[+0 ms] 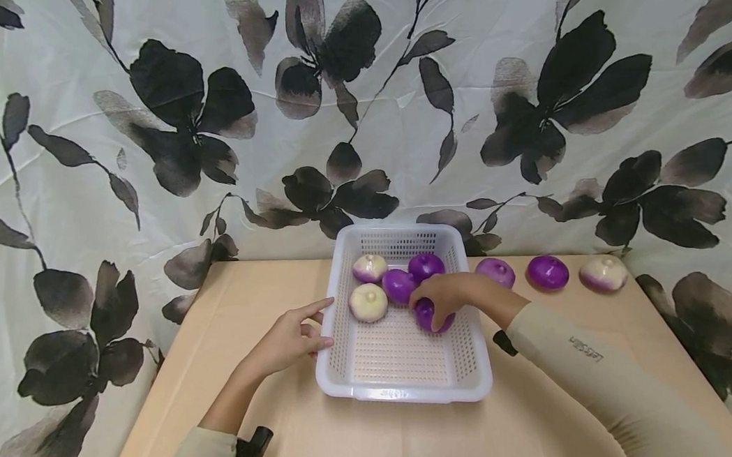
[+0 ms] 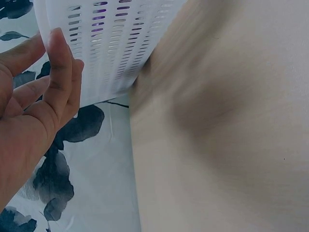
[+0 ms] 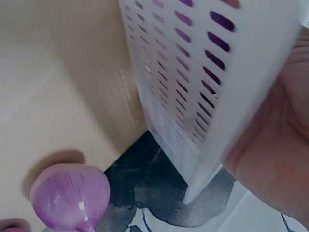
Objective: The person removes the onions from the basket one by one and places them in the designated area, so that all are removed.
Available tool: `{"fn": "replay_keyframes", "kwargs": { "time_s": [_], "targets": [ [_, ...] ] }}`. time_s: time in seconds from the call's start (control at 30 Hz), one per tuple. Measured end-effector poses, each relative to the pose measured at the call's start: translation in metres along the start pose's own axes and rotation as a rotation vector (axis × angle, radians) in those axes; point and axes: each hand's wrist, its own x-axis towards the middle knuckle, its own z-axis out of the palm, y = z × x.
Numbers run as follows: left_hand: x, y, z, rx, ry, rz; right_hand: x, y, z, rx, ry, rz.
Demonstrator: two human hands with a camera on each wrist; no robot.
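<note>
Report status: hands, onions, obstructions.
Right hand grips an onion inside basket. Left hand touches basket's left side. Three onions outside, right of basket. No obstruction seen.

We see the left hand (image 2: pixel 36 123) at the left edge, its fingers at the rim (image 2: pixel 42 17) of a white slotted plastic basket (image 2: pixel 111 58). Purple shows through some upper slots. We also see soft shadows across a pale wood-grain tabletop (image 2: pixel 231 174) and, beyond its edge, pale cloth (image 2: pixel 106 179) printed with dark flowers.
</note>
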Motion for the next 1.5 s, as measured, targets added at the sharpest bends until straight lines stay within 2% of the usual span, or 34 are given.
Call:
{"fn": "replay_keyframes", "kwargs": {
  "time_s": [0.27,0.37,0.47,0.57,0.73,0.83,0.97,1.03,1.27,1.5],
  "targets": [
    [0.001,0.002,0.001,0.010,0.013,-0.005,-0.017,0.003,-0.018,0.121,0.040,-0.064],
    [0.002,0.002,0.001,0.011,0.013,-0.010,-0.026,0.007,-0.023,0.193,0.094,-0.093],
    [0.002,0.002,0.001,0.012,0.011,-0.014,-0.037,0.010,-0.027,0.340,0.154,-0.099],
    [0.003,0.003,0.001,0.014,0.014,-0.016,-0.049,0.016,-0.031,0.394,0.246,-0.138],
    [0.003,0.003,0.001,0.015,0.014,-0.018,-0.068,0.032,-0.034,0.290,0.435,-0.168],
    [0.003,0.003,0.001,0.016,0.012,-0.019,-0.079,0.040,-0.032,0.315,0.510,-0.151],
    [0.002,0.004,0.002,0.018,0.016,-0.022,-0.096,0.050,-0.027,0.461,0.549,-0.098],
    [0.002,0.004,0.001,0.017,0.015,-0.025,-0.104,0.056,-0.024,0.493,0.573,-0.087],
    [0.000,0.004,0.000,0.011,0.009,-0.023,-0.123,0.077,-0.008,0.370,0.694,-0.097],
    [-0.002,0.003,0.000,-0.006,0.003,-0.017,-0.133,0.096,0.020,0.386,0.737,-0.085]
  ]
}}
